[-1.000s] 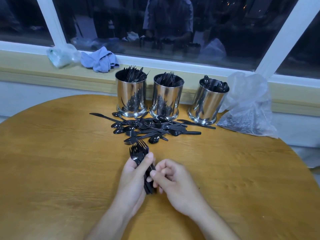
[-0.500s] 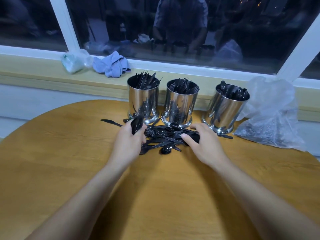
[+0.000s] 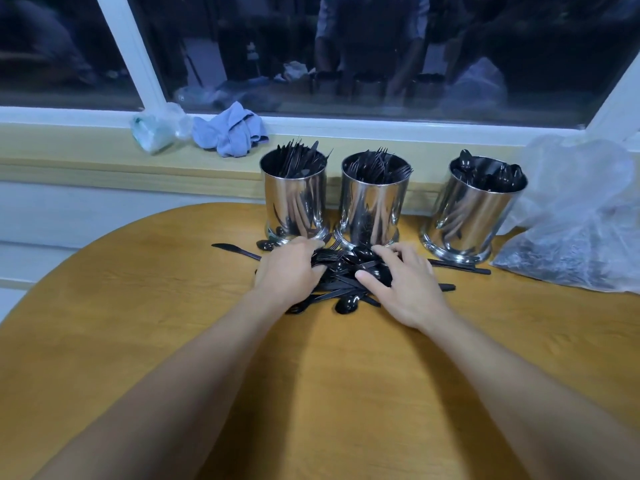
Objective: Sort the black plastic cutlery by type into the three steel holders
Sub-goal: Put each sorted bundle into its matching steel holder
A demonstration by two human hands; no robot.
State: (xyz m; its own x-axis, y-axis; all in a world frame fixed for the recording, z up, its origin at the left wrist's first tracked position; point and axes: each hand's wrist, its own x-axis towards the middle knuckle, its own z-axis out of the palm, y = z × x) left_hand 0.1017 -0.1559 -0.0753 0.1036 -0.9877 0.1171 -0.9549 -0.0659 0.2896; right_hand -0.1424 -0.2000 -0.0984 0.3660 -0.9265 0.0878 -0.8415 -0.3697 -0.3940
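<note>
A loose pile of black plastic cutlery (image 3: 341,284) lies on the round wooden table (image 3: 173,323) in front of three steel holders. The left holder (image 3: 294,202) holds knives, the middle holder (image 3: 372,206) forks, the right holder (image 3: 474,213) spoons. My left hand (image 3: 285,270) lies palm down on the pile's left side, fingers and thumb curled round a bundle of forks whose tines (image 3: 325,255) stick out to the right. My right hand (image 3: 407,287) is on the pile's right side, its fingers and thumb curled round pieces in the pile, with a spoon bowl (image 3: 379,273) between them.
A single knife (image 3: 235,250) lies left of the pile, and handles (image 3: 460,266) stick out to its right. A clear plastic bag (image 3: 581,220) sits at the far right. A blue cloth (image 3: 230,131) and a crumpled bag (image 3: 156,129) rest on the window sill.
Both hands have moved from the table's near middle forward to the pile by the holders. My left hand, which held the fork bundle upright, now lies low over the pile.
</note>
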